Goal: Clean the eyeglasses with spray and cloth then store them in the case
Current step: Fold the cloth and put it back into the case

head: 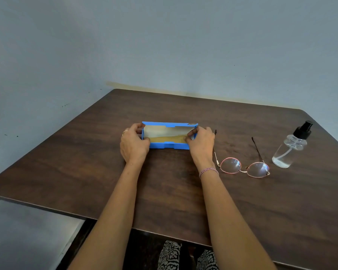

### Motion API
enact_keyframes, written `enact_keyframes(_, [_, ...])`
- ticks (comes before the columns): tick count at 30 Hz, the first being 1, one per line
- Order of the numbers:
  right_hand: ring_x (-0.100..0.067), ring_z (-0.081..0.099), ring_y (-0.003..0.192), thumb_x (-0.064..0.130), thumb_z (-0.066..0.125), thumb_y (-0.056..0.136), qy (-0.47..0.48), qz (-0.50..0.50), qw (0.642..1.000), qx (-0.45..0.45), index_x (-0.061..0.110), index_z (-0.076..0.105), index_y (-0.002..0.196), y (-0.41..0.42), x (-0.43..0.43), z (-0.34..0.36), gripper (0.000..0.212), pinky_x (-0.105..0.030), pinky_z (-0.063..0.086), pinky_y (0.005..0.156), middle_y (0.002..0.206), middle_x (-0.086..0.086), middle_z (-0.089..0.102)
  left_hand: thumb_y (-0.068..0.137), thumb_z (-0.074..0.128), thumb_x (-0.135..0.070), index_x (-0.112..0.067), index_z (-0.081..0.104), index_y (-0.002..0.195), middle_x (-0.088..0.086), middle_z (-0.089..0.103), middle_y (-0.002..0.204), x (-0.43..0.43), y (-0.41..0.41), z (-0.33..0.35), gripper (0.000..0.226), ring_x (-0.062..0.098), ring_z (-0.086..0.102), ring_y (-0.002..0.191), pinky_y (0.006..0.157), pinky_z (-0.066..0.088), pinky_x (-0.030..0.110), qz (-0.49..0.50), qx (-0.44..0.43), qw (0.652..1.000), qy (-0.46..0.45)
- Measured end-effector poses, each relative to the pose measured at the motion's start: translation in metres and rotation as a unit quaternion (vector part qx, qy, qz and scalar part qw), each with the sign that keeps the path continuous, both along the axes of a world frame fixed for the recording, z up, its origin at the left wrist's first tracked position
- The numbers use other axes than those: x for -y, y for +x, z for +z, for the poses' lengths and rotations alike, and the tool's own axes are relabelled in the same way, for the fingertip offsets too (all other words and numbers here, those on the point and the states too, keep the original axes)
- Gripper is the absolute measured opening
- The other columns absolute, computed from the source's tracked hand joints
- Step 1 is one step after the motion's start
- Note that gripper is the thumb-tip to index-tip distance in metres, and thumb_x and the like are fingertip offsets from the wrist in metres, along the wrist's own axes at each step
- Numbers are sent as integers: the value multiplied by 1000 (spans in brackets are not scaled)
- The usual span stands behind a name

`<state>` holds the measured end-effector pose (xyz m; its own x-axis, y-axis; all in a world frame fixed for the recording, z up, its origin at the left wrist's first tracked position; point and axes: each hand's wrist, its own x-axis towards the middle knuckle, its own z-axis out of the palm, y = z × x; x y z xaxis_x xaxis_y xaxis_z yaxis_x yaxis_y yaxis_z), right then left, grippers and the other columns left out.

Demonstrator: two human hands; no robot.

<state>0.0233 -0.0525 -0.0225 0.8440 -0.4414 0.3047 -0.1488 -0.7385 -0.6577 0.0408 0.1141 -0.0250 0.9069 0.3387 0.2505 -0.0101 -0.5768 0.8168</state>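
A blue eyeglass case (169, 145) stands open in the middle of the brown table (164, 191), its lid raised and showing a white lining. A tan cloth (167, 139) lies inside it. My left hand (134, 145) grips the case's left end and my right hand (200, 143) grips its right end. The eyeglasses (244, 168), round with a thin pink frame, lie unfolded on the table to the right of my right wrist. A clear spray bottle (289, 151) with a black nozzle stands further right.
The table's far edge meets a grey-blue wall (164, 45). Its left edge runs diagonally, with floor (27, 230) below it. The near edge is close to my patterned lap (183, 258).
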Motion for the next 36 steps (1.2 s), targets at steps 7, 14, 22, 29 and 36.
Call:
enact_keyframes(7, [-27, 45, 106, 24, 59, 91, -142, -21, 988, -61, 9, 66, 102, 4, -1, 1, 19, -30, 36, 88, 110, -10, 55, 73, 68, -4, -24, 62, 113, -1, 65, 108, -1, -3, 1, 46, 16, 62, 97, 74, 50, 30, 0, -7, 1000, -8])
enact_keyframes(14, [-27, 42, 106, 19, 58, 91, -250, -68, 959, -118, 9, 63, 105, 11, -7, 1, 18, -28, 30, 72, 115, -9, 48, 79, 66, -9, -24, 68, 109, 3, 55, 113, 2, -6, 2, 34, 18, 60, 92, 72, 49, 29, 2, -19, 999, 32])
enact_keyframes(22, [-28, 36, 117, 17, 61, 88, -244, -69, 958, -137, 6, 61, 112, 9, -7, 8, 26, -32, 43, 84, 123, -9, 42, 78, 67, -12, -26, 68, 109, 3, 51, 110, 3, -12, 4, 34, 22, 59, 95, 77, 53, 36, 10, -28, 997, 65])
enact_keyframes(29, [-28, 39, 110, 12, 62, 86, -226, -79, 965, -110, 4, 60, 110, 9, -7, 4, 25, -30, 45, 83, 119, -11, 42, 79, 69, -13, -26, 67, 111, -2, 46, 103, 6, -14, 6, 35, 19, 58, 93, 77, 54, 35, 8, -35, 997, 72])
enact_keyframes(36, [-28, 45, 109, 15, 54, 89, -133, -5, 987, -93, 7, 62, 104, 3, 0, 10, 19, -28, 29, 80, 112, -14, 56, 80, 66, -23, -24, 68, 109, 2, 54, 108, 5, -20, 8, 29, 18, 55, 103, 69, 41, 27, 14, -2, 999, 47])
